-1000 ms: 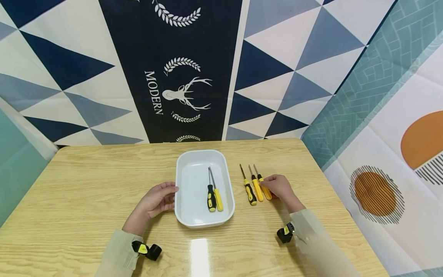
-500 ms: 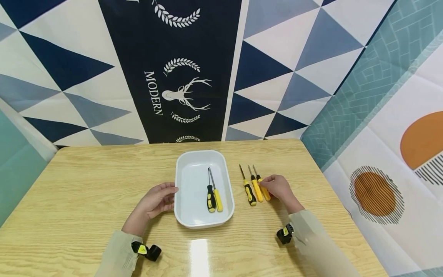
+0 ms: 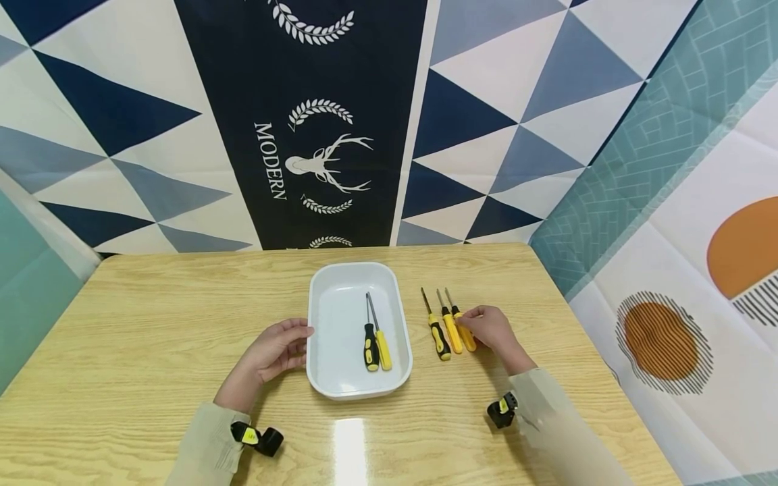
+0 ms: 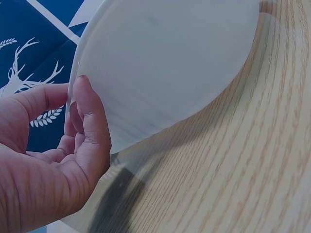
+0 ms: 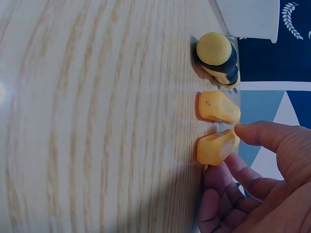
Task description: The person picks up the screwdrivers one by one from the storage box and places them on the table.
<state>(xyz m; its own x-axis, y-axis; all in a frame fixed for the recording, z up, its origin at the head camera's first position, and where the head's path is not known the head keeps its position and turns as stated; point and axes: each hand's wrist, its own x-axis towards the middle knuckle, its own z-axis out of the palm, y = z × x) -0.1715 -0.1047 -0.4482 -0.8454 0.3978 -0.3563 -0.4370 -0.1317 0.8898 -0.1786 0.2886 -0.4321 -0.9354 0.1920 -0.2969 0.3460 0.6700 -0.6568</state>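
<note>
My left hand (image 3: 282, 349) holds the left rim of a white plastic tray (image 3: 328, 386), with the thumb at the edge. In the left wrist view, curled fingers (image 4: 95, 126) lie against the tray's outer wall. Inside the tray are a black-and-yellow screwdriver (image 3: 371, 351) and a yellow-handled screwdriver (image 3: 383, 349), side by side. To the tray's right, three screwdrivers lie in a row on the table. My right hand (image 3: 489, 329) pinches the rightmost yellow screwdriver (image 5: 214, 149) by its handle. Beside it lie another yellow screwdriver (image 3: 452, 332) and a yellow-and-black one (image 3: 439, 339).
The wooden table (image 3: 152, 324) ends at a patterned wall cloth (image 3: 340, 223) at the back. Another printed cloth (image 3: 662, 283) hangs along the right side. A black camera (image 3: 258, 439) sits on the left cuff, and another camera (image 3: 502, 410) on the right.
</note>
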